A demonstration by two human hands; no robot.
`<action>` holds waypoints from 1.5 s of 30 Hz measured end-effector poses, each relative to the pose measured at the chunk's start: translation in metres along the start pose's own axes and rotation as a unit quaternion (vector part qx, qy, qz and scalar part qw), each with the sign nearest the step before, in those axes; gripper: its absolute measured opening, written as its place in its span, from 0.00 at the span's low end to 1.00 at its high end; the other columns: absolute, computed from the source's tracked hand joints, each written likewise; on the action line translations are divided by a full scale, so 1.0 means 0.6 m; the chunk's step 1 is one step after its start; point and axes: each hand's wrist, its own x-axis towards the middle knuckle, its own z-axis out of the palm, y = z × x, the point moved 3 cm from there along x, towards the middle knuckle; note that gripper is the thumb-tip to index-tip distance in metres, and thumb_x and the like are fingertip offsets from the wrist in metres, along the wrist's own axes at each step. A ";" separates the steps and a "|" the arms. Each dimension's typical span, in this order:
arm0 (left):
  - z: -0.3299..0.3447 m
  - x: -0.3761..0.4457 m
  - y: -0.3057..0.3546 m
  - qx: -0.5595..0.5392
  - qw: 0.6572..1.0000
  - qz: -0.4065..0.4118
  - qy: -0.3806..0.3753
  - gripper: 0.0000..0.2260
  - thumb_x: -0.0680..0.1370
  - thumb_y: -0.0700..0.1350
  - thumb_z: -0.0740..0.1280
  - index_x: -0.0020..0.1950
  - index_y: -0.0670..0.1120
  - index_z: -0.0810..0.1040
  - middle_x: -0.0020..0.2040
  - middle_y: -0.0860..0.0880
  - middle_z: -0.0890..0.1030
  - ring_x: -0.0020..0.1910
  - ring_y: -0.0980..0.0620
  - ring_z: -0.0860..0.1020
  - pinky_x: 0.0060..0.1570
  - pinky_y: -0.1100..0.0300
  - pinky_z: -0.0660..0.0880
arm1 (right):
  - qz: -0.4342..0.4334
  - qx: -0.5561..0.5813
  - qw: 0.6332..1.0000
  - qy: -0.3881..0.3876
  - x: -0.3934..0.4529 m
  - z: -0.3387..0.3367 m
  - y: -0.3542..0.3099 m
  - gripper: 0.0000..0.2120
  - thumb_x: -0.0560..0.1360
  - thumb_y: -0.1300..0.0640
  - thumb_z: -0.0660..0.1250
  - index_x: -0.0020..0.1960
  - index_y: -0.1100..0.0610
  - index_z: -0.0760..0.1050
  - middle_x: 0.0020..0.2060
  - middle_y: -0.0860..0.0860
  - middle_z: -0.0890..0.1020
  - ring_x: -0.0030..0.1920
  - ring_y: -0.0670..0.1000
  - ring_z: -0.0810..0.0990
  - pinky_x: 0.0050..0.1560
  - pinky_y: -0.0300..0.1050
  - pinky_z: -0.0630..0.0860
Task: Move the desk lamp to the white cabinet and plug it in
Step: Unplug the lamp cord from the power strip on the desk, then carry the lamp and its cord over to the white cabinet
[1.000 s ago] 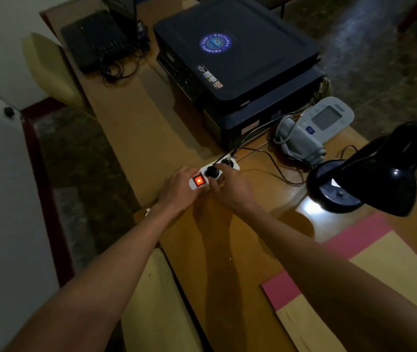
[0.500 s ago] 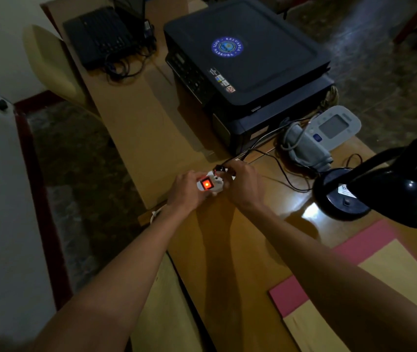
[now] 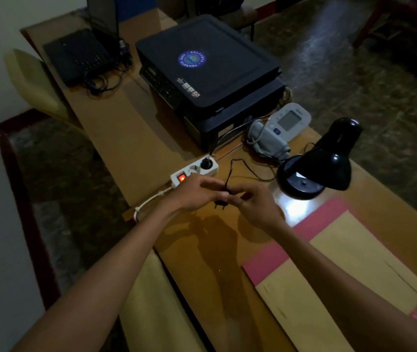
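Note:
The black desk lamp [image 3: 325,162] stands on the wooden desk [image 3: 131,138] at the right, its shade tilted down over its round base. Its thin black cord [image 3: 249,171] runs left to the black two-pin plug [image 3: 222,201], which is out of the socket and held just above the desk. My left hand [image 3: 196,193] and my right hand [image 3: 255,207] meet at the plug, fingertips pinching it from both sides. Behind my left hand lies the white power strip [image 3: 194,171], its red switch lit and one other black plug still in it.
A black printer [image 3: 210,69] fills the desk's middle, with a blood pressure monitor [image 3: 278,128] beside the lamp. Pink and tan folders [image 3: 342,262] lie at the near right. A black device with tangled cables [image 3: 80,57] sits at the far end. Yellow chairs [image 3: 32,80] stand left of the desk.
The lamp's plug has come out of the power strip. My left hand has let go of the strip, and both hands have drawn back toward me with the plug.

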 end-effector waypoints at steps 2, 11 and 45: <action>0.030 -0.001 0.023 -0.022 0.999 0.004 -0.024 0.19 0.71 0.54 0.76 0.62 0.56 0.82 0.59 0.54 0.85 0.58 0.59 0.81 0.57 0.60 0.76 | 0.048 0.054 0.997 0.031 -0.031 -0.020 0.018 0.13 0.72 0.45 0.77 0.54 0.48 0.85 0.45 0.43 0.88 0.43 0.41 0.85 0.41 0.41 0.80; 0.121 0.021 0.056 0.026 1.000 0.011 0.002 0.14 0.72 0.51 0.77 0.57 0.57 0.84 0.52 0.53 0.86 0.53 0.58 0.83 0.55 0.57 0.80 | 0.166 0.032 0.983 0.069 -0.085 -0.127 0.156 0.12 0.72 0.54 0.78 0.53 0.47 0.79 0.49 0.46 0.86 0.43 0.41 0.84 0.36 0.31 0.77; 0.266 0.054 -0.008 0.057 0.983 0.044 0.170 0.10 0.77 0.45 0.72 0.58 0.52 0.83 0.50 0.56 0.85 0.50 0.62 0.84 0.47 0.69 0.80 | -0.010 -0.211 0.972 0.105 0.070 -0.240 0.357 0.64 0.54 0.22 0.72 0.80 0.52 0.56 0.74 0.57 0.63 0.73 0.62 0.65 0.68 0.59 0.73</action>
